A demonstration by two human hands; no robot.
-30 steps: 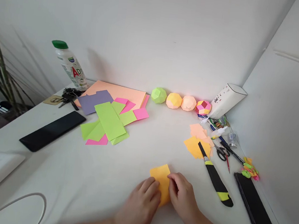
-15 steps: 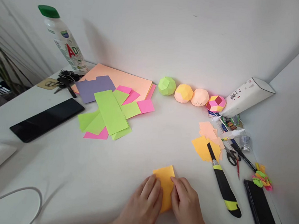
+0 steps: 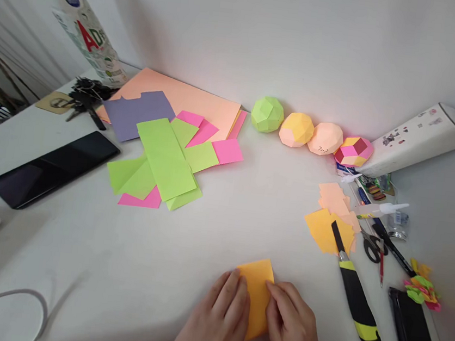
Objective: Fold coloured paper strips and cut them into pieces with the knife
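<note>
A small orange paper (image 3: 257,292) lies on the white table (image 3: 248,205) near the front edge. My left hand (image 3: 218,323) presses its left side with fingers flat and close together. My right hand (image 3: 293,331) rests on its right side, fingertips pinching along the paper's edge. Only the top and a middle strip of the paper show between the hands.
Green, pink, purple and peach sheets (image 3: 167,153) lie at back left by a black phone (image 3: 49,168), keys (image 3: 84,94) and a bottle (image 3: 77,27). Several paper balls (image 3: 298,129) line the wall. A cutter knife (image 3: 355,294), scissors (image 3: 372,247), orange squares (image 3: 325,228) sit right.
The view has tipped down and moved closer to the table. Both hands have stayed on the orange paper, sliding slightly along it.
</note>
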